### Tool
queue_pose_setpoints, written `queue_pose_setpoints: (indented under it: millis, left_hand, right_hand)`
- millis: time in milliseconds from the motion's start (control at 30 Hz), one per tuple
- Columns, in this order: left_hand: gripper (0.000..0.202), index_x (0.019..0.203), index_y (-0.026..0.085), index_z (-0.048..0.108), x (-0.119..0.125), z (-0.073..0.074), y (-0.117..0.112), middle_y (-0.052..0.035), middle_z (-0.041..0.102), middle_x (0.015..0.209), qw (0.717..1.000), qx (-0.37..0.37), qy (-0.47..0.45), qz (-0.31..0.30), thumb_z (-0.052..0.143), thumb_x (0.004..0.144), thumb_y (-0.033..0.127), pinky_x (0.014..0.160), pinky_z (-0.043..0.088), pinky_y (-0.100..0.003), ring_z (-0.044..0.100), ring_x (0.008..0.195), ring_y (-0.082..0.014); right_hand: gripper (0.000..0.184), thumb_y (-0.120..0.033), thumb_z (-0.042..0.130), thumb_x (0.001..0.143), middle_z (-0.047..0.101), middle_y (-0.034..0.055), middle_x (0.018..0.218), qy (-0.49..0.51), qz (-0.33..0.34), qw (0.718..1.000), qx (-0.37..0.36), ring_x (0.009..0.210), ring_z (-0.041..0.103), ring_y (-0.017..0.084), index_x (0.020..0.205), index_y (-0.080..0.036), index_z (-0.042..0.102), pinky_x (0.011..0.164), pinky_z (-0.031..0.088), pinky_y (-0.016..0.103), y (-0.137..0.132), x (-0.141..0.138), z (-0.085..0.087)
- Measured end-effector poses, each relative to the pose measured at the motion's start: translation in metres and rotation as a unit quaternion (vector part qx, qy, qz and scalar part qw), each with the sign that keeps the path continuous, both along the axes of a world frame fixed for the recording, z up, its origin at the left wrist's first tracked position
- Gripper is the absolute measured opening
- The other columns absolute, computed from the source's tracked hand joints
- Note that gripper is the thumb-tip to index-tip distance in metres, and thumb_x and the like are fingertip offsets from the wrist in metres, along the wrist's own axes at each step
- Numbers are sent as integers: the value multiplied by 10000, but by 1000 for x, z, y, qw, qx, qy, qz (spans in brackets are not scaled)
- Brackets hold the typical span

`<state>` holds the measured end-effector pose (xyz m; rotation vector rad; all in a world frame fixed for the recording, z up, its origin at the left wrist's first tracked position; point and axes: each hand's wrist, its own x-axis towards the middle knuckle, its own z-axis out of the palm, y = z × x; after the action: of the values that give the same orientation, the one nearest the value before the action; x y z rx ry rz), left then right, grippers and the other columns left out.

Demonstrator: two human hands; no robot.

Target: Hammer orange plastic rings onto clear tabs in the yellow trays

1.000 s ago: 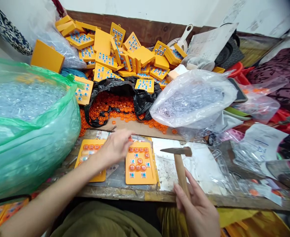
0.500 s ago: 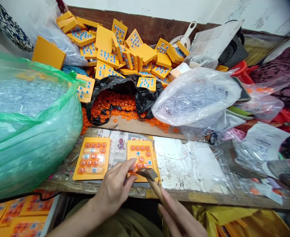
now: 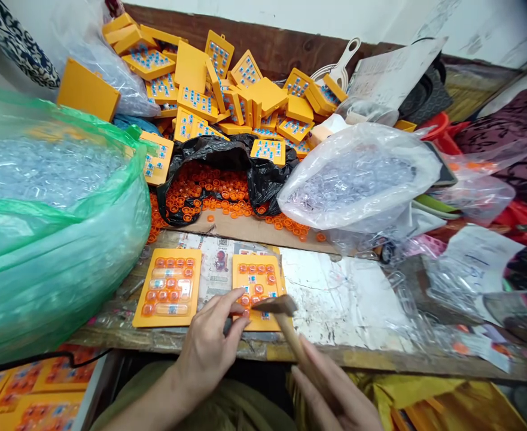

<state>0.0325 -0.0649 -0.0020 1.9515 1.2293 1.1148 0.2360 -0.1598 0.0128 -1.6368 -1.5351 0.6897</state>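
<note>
My right hand [image 3: 335, 389] is wrapped round the wooden handle of a hammer [image 3: 277, 305]. The hammer's head hovers at the lower part of a yellow plastic board [image 3: 240, 263], covering some of it. Orange caps sit along this board's top row and in several other spots, among small blue-and-white pieces. My left hand [image 3: 212, 335] rests at the board's lower left, index finger and thumb apart, fingertips by the orange caps. Left of it lies a second yellow board [image 3: 143, 314], with orange caps and clear elongated covers on it.
Loose orange caps [image 3: 231, 208] spill from a black bag [image 3: 218, 149]. Clear pieces fill a green bag [image 3: 66, 251] on the left and a white bag [image 3: 357, 209] on the right. Yellow boards [image 3: 191, 66] pile up behind. A white sheet [image 3: 335, 299] lies right of the board.
The hammer's head has shifted slightly right and turned, uncovering part of the board's lower edge. My left hand stays in nearly the same place.
</note>
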Motion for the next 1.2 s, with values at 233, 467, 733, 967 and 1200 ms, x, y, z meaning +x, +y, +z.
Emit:
queue_pose_setpoints:
  millis: [233, 467, 733, 967, 1200]
  left_hand:
    - [444, 1201, 231, 538, -2, 3, 0, -15, 682, 865, 997, -72, -39, 13, 653, 783, 131, 781, 569, -313, 652, 786, -160]
    - [362, 1175, 189, 546, -2, 13, 13, -133, 614, 1234, 960, -237, -136, 65, 569, 838, 320, 940, 529, -416, 635, 1060, -231]
    - [599, 1385, 163, 371, 13, -5, 15, -207, 364, 1482, 964, -248, -76, 56, 568, 856, 362, 1117, 227, -616, 284, 1406, -339]
    - [771, 1430, 216, 166, 32, 10, 17, -194, 278, 1534, 919, -286, -272, 5, 629, 819, 297, 1014, 483, -429, 478, 1300, -272]
    - [633, 1207, 173, 419, 30, 25, 25, -139, 685, 1145, 766, -459, -450, -27, 776, 702, 307, 856, 576, -412, 691, 981, -273]
  right_hand:
    - [679, -514, 497, 886, 598, -18, 586, 6, -124, 981, -151, 456, 575, 162, 1409, -85, 435, 438, 513, 262, 48, 39, -4]
    - [540, -460, 421, 876, 673, 160, 1064, -213, -106, 965, -110, 929, 645, 341, 1283, -144, 586, 751, 528, 491, 69, 38, -5]
    - [431, -362, 406, 924, 664, 149, 1178, -225, -18, 974, -11, 1106, 583, 307, 1241, -153, 608, 958, 458, 495, 74, -4, -4]
    - [509, -374, 411, 961, 568, 171, 1344, -167, -54, 984, 21, 1225, 551, 272, 1411, -138, 429, 966, 490, 456, 71, -22, -27]
    - [391, -363, 476, 933, 697, 90, 1177, -206, 4, 976, 69, 1038, 679, 191, 1225, -151, 626, 853, 569, 288, 96, -1, 15]
